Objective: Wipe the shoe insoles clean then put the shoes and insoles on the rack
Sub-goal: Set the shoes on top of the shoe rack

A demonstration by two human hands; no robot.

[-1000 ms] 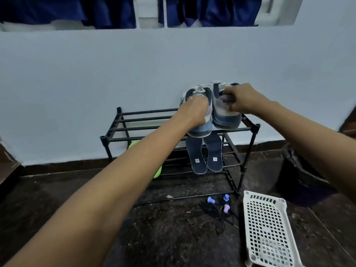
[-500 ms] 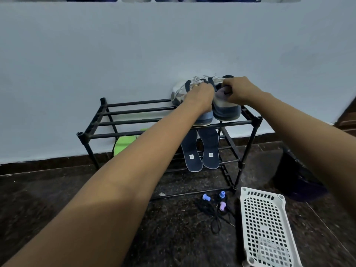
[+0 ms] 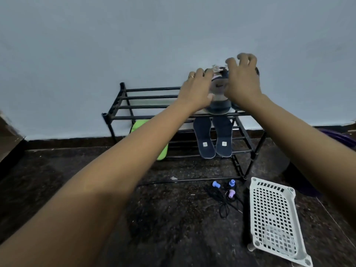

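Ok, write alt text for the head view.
The left hand and right hand are at a pair of blue-grey shoes on the top tier of the black rack. Two dark insoles lie on the tier below; a white basket sits on the floor.

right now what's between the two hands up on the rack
A grey-blue shoe on top of the rack, heel toward the camera, sits between the left hand and right hand, seen in the head view.

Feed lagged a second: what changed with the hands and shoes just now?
The right hand let go of the shoes and lifted, fingers loose; the left hand opened over them. Shoes stayed on the rack top shelf, insoles below.
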